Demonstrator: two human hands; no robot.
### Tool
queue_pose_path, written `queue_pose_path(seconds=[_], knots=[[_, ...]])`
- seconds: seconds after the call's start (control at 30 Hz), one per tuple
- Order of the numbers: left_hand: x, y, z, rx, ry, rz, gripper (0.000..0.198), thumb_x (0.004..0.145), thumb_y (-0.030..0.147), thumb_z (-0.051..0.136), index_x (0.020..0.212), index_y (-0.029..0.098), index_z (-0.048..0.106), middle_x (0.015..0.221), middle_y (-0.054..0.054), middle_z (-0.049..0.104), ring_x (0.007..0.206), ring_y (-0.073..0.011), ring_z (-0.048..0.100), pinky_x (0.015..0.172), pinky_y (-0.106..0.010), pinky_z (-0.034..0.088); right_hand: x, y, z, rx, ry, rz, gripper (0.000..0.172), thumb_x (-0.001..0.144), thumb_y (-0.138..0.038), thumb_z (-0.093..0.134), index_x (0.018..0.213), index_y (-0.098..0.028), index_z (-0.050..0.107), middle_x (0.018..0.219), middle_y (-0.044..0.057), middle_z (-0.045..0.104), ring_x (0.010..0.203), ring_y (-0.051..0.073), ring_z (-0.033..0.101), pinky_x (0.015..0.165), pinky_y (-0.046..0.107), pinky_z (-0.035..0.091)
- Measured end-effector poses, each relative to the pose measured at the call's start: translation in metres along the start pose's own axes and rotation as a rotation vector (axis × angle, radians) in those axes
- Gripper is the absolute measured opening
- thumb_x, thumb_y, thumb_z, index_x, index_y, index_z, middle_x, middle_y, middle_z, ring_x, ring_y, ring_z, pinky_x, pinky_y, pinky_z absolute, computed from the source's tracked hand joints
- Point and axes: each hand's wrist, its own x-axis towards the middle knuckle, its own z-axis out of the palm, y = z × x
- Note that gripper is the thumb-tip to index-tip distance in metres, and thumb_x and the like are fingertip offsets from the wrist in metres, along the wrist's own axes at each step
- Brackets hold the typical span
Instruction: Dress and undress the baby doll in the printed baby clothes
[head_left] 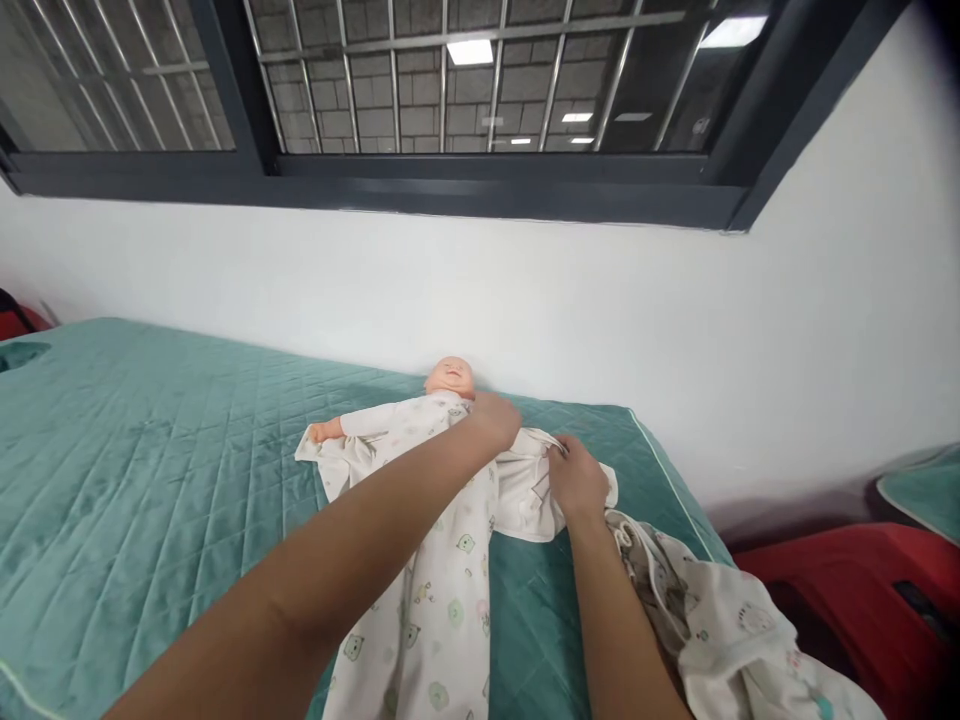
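A baby doll lies on its back, head near the wall, in a long white printed gown. Under its upper body a cream cloth garment is spread, its parts reaching out to both sides. The doll's arm on the left, with its small hand showing, stretches outward; the other arm is hidden. My left hand is curled closed at the doll's shoulder on the right, and what it grips is hidden. Farther right, my right hand pinches the cream garment's fabric.
A green quilted mat lies beneath the doll. White printed cloth is bunched beside my right forearm. A red plastic object stands at the right, beyond the mat's edge. Behind are a white wall and a barred window.
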Motion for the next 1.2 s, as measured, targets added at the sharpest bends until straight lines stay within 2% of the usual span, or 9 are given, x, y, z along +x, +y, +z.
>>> queue_pose_path(seconds=[0.23, 0.4, 0.53, 0.67, 0.9, 1.07, 1.2], knots=[[0.021, 0.025, 0.025, -0.021, -0.017, 0.063, 0.042, 0.08, 0.017, 0.064, 0.121, 0.015, 0.064, 0.128, -0.019, 0.062, 0.116, -0.036, 0.057, 0.095, -0.055, 0.043, 0.002, 0.001, 0.008, 0.012, -0.036, 0.017, 0.037, 0.09, -0.035, 0.04, 0.113, -0.022, 0.066, 0.106, 0.009, 0.071, 0.1, 0.025, 0.063, 0.079, 0.031, 0.039], [0.02, 0.015, 0.03, -0.007, 0.062, 0.114, 0.044, 0.081, 0.02, 0.064, 0.124, 0.013, 0.06, 0.126, -0.02, 0.062, 0.114, -0.0359, 0.058, 0.092, -0.053, 0.043, 0.004, 0.004, 0.007, 0.053, -0.045, 0.039, 0.035, 0.091, -0.035, 0.04, 0.111, -0.02, 0.065, 0.107, 0.01, 0.07, 0.098, 0.025, 0.063, 0.077, 0.031, 0.039], [0.01, 0.008, 0.027, 0.015, 0.117, 0.13, 0.045, 0.081, 0.027, 0.068, 0.122, 0.013, 0.06, 0.123, -0.019, 0.063, 0.113, -0.035, 0.058, 0.091, -0.049, 0.044, 0.004, 0.005, 0.005, 0.116, -0.036, 0.057, 0.033, 0.091, -0.033, 0.042, 0.113, -0.017, 0.061, 0.106, 0.011, 0.069, 0.096, 0.025, 0.063, 0.075, 0.031, 0.039], [0.004, 0.005, 0.02, 0.038, 0.148, 0.118, 0.036, 0.084, 0.021, 0.063, 0.119, 0.011, 0.061, 0.122, -0.02, 0.064, 0.11, -0.0323, 0.059, 0.09, -0.044, 0.044, 0.005, 0.008, 0.004, 0.174, -0.033, 0.076, 0.031, 0.091, -0.032, 0.043, 0.113, -0.016, 0.059, 0.104, 0.011, 0.069, 0.095, 0.024, 0.063, 0.074, 0.031, 0.039], [-0.002, -0.011, 0.006, 0.075, 0.156, 0.1, 0.036, 0.082, 0.017, 0.062, 0.117, 0.012, 0.061, 0.118, -0.019, 0.064, 0.106, -0.0299, 0.061, 0.086, -0.039, 0.045, 0.009, 0.014, 0.008, 0.307, -0.013, 0.093, 0.028, 0.087, -0.031, 0.047, 0.109, -0.017, 0.058, 0.102, 0.011, 0.068, 0.092, 0.025, 0.062, 0.077, 0.033, 0.04], [-0.009, -0.022, -0.003, 0.097, 0.17, 0.102, 0.035, 0.082, 0.015, 0.058, 0.117, 0.012, 0.06, 0.116, -0.019, 0.063, 0.103, -0.0297, 0.061, 0.081, -0.039, 0.047, 0.016, 0.023, 0.014, 0.504, 0.046, 0.083, 0.025, 0.08, -0.034, 0.054, 0.098, -0.017, 0.059, 0.102, 0.011, 0.068, 0.092, 0.024, 0.062, 0.082, 0.035, 0.043], [-0.012, -0.03, -0.006, 0.101, 0.187, 0.112, 0.034, 0.082, 0.017, 0.056, 0.116, 0.011, 0.058, 0.112, -0.018, 0.063, 0.099, -0.0296, 0.061, 0.079, -0.039, 0.047, 0.024, 0.032, 0.023, 0.73, 0.089, 0.088, 0.025, 0.074, -0.039, 0.059, 0.089, -0.018, 0.058, 0.099, 0.009, 0.068, 0.088, 0.022, 0.062, 0.08, 0.034, 0.047]])
